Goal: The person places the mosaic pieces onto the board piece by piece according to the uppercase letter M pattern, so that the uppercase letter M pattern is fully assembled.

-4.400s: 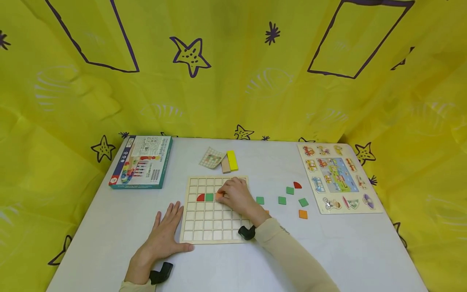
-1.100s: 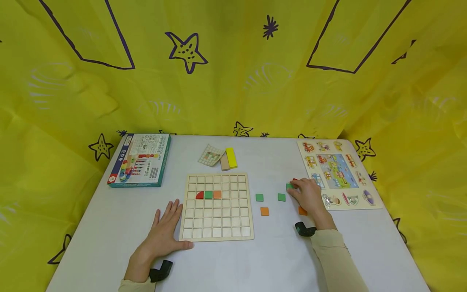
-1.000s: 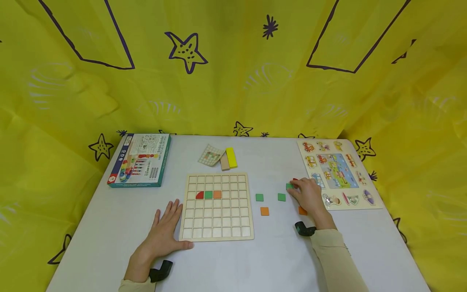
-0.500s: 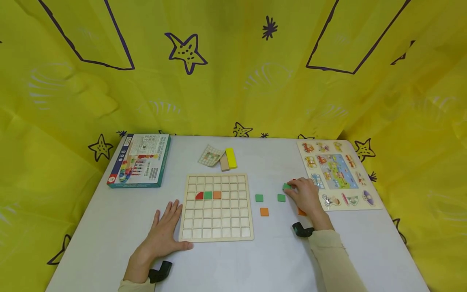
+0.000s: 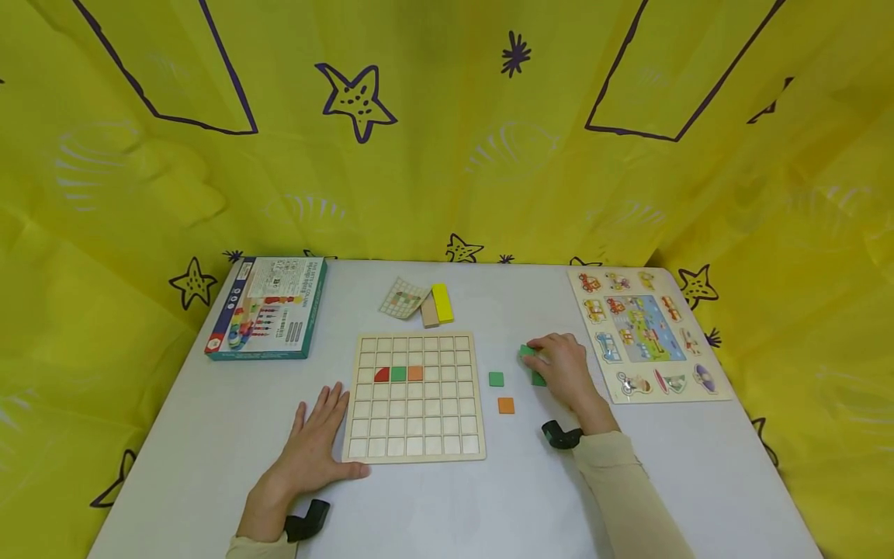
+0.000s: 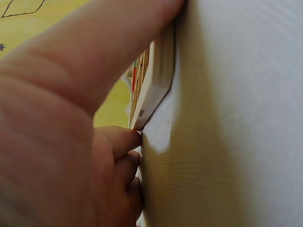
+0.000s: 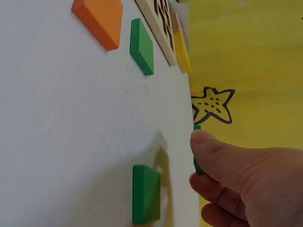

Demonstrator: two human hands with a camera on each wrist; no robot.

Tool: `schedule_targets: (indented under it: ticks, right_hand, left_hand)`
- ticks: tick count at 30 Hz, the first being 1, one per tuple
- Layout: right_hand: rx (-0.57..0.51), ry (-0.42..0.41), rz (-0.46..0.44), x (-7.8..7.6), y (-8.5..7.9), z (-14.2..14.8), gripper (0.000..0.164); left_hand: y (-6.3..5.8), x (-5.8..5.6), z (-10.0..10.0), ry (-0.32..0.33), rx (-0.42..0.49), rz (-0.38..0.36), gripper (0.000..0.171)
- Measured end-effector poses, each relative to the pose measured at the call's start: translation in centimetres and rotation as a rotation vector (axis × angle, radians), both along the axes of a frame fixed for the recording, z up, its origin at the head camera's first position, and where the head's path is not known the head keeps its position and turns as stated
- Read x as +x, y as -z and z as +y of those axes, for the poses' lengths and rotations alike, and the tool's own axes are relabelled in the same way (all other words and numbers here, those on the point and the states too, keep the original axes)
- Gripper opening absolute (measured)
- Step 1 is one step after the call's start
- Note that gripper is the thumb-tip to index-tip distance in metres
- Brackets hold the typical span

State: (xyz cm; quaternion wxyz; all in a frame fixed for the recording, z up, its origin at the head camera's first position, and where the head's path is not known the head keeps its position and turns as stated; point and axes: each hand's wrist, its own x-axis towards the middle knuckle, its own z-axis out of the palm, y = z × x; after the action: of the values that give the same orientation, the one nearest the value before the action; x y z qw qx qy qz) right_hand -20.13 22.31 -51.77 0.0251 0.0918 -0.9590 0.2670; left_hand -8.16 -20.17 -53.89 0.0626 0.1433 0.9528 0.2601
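Green and square, a thin tile (image 5: pixel 527 352) sits at the tips of the right hand (image 5: pixel 564 366), whose grip is clamped on it, thumb against fingers. It is right of the gridded board (image 5: pixel 433 427) and apart from it, with a second green tile (image 5: pixel 538 380) just beside on the tabletop (image 5: pixel 447 512), partly covered by the hand. The right wrist view shows the held piece nearly edge-on, mostly behind the thumb. The left hand (image 5: pixel 314 446) is spread, fingers and thumb apart, at the board's near left corner.
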Motion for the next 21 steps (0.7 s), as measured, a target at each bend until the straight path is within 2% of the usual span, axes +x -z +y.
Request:
schedule_targets:
  ticks: [10, 21]
  right_hand:
    - [0.013, -0.090, 0.055, -0.5, -0.5, -4.0, 0.026]
    - [0.027, -0.171, 0.057, -0.5, -1.3, -7.4, 0.026]
  left_hand:
    - [0.1, 0.0, 0.0, -0.002, -0.003, 0.002, 0.126]
    - [0.2, 0.0, -0.2, 0.010, 0.000, 0.010, 0.125]
